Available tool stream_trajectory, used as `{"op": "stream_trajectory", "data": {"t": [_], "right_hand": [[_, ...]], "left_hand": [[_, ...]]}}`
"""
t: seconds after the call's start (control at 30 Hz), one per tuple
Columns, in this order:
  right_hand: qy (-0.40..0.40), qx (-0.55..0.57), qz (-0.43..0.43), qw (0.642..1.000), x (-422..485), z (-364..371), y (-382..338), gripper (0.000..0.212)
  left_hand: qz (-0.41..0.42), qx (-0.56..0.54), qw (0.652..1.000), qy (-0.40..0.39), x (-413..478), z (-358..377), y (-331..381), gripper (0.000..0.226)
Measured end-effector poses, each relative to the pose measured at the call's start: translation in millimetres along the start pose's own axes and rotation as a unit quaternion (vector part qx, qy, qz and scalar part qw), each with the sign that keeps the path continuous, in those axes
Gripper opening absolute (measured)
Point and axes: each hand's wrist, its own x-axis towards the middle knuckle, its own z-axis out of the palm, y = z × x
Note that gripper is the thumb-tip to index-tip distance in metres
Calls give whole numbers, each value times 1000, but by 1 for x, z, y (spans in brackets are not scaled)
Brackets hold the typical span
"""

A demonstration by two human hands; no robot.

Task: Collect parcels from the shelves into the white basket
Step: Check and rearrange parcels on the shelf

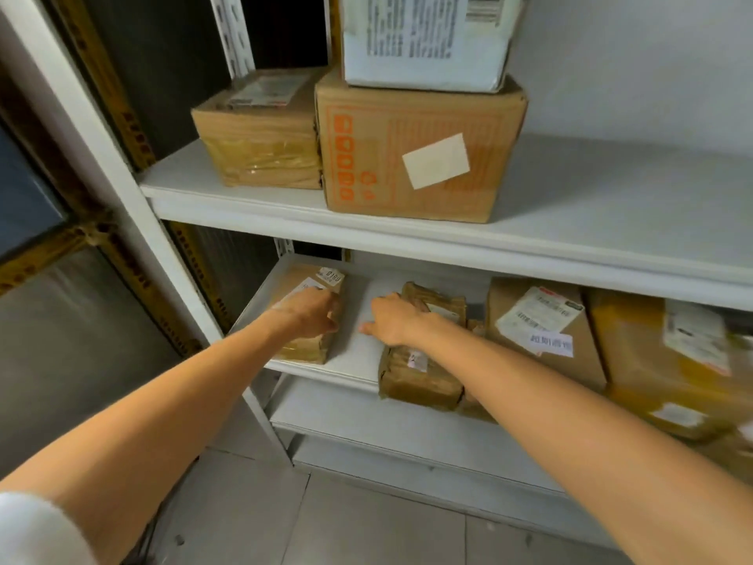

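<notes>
On the middle shelf [354,360] both arms reach in. My left hand [311,311] lies on top of a small brown taped parcel [305,348] at the shelf's left end, its fingers curling over the parcel's right edge. My right hand [393,322] grips the left side of a wrinkled brown wrapped parcel [419,373] that juts over the shelf's front edge, thumb pointing left. The white basket is out of view.
Two bigger labelled cartons [542,320] [668,360] stand to the right on the same shelf. The upper shelf [611,222] carries a taped box [260,132], an orange-printed carton [415,157] and a white box [428,38] on top. A lower shelf [407,434] and grey floor tiles lie below.
</notes>
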Motion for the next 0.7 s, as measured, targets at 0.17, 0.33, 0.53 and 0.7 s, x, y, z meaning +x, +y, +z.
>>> {"op": "stream_trajectory", "data": {"t": [0.17, 0.33, 0.53, 0.7], "right_hand": [[21, 8, 36, 999, -49, -21, 39, 49], [38, 47, 64, 996, -72, -19, 53, 50], [47, 85, 75, 992, -81, 9, 50, 36], [50, 139, 103, 984, -77, 45, 48, 44]], "left_hand": [[22, 32, 999, -2, -11, -17, 55, 46], [26, -5, 999, -25, -16, -10, 88, 50], [38, 2, 999, -31, -16, 4, 103, 49], [44, -8, 998, -47, -5, 28, 106, 43]]}}
